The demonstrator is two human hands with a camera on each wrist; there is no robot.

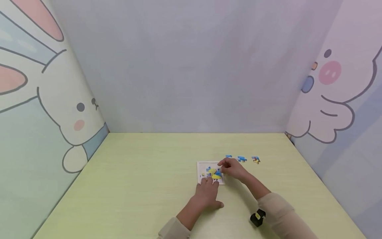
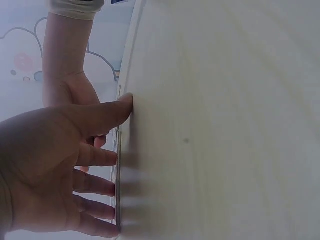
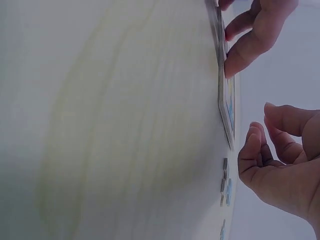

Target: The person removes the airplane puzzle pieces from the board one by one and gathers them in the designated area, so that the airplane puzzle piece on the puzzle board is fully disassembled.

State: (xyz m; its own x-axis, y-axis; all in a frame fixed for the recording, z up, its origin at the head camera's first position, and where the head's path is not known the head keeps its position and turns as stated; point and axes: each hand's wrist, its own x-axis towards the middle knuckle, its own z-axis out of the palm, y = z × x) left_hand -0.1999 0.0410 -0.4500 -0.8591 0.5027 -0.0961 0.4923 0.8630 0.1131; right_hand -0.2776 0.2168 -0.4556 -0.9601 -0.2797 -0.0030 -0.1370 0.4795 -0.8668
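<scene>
A small jigsaw puzzle in a white square tray point(image 1: 200, 163) lies on the table, partly filled with blue and yellow pieces point(image 1: 217, 174). My left hand point(image 1: 207, 192) rests its fingertips along the tray's near edge, with the thumb out on the tabletop. In the left wrist view, the fingers point(image 2: 95, 186) of that hand are nearly straight against the tray's side. Over the tray's right edge hovers my right hand point(image 1: 234, 168). The right wrist view shows its thumb and fingers point(image 3: 287, 117) loosely bent and apart, with no piece visible between them.
Several loose puzzle pieces lie beyond the right hand, among them a blue piece point(image 1: 242, 159) and a red, blue and yellow one point(image 1: 256, 159). A black device point(image 1: 258, 217) sits at the right wrist. Walls with cartoon animals enclose the pale table point(image 1: 134, 186).
</scene>
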